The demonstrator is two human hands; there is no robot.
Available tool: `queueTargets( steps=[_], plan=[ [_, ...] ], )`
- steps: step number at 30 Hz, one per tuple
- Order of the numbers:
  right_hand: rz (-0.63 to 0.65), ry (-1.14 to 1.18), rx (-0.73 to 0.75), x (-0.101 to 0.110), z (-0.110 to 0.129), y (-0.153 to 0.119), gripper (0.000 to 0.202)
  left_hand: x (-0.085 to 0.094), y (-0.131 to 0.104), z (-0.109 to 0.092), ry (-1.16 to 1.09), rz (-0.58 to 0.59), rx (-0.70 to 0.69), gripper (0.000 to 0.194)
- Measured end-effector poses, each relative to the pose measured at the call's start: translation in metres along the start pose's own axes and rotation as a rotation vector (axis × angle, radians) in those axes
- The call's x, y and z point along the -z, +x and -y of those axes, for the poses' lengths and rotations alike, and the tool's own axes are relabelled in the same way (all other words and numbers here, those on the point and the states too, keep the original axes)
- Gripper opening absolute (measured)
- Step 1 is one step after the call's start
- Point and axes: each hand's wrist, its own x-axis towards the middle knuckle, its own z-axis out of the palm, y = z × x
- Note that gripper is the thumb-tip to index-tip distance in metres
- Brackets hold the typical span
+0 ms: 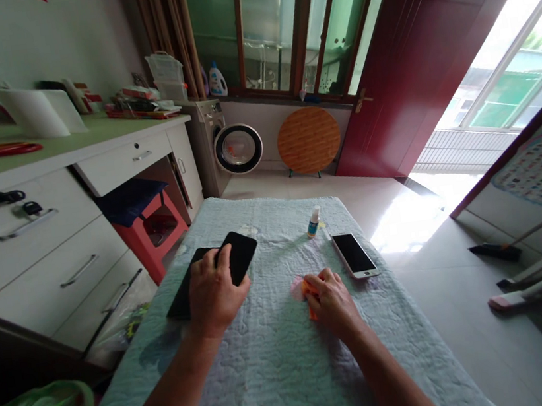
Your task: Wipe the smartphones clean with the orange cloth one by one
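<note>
We stand at one end of a desk spread with a pale blue quilted cover, both forearms reaching in over its near edge. Our left hand is towards the left edge, its grip closed on a black phone, thumb along the near side and fingers bent over the dark face. The phone sits at a slant, its far end pointing towards the middle of the desk, and it partly overlaps a flat black slab that lies along the left edge. Whether the two touch, we cannot tell.

Our right hand is right of the middle, its grip gathered round an orange cloth, bunched under the fingertips, low over the cover. Just beyond this hand, near the right edge, a white phone lies with its dark screen up. A small spray bottle stands upright nearer the far right corner, a little apart from the white phone.

Past the far edge we see a washing machine with its round door swung out, and a round wooden board against the wall. Beside the left edge stands a red stool.
</note>
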Motion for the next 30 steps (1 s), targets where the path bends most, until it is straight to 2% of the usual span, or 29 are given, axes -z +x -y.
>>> queueTargets(
  steps=[4,6,9,12,16,25,30],
  plan=[
    [0.036,0.078,0.001,-0.003,-0.004,0.002,0.016,-0.012,-0.018,-0.028,-0.201,0.161,-0.08,0.059],
    [0.003,0.147,-0.02,-0.005,-0.008,0.003,0.022,-0.018,-0.026,-0.038,-0.247,0.249,-0.077,0.06],
    [-0.09,0.263,-0.091,-0.01,-0.012,0.005,0.035,-0.021,-0.033,-0.045,-0.23,0.302,-0.071,0.06],
    [-0.142,0.296,-0.131,-0.012,-0.011,0.006,0.026,-0.022,-0.033,-0.046,-0.192,0.349,-0.075,0.059],
    [-0.144,0.319,-0.079,-0.013,-0.004,0.007,0.016,-0.022,-0.032,-0.047,-0.156,0.396,-0.068,0.062],
    [-0.13,0.369,-0.013,-0.018,0.0,0.008,0.03,-0.014,-0.034,-0.049,-0.076,0.454,-0.072,0.06],
    [-0.123,0.441,-0.041,-0.023,-0.003,0.01,0.032,-0.003,-0.027,-0.037,-0.157,0.616,-0.107,0.081]
  ],
)
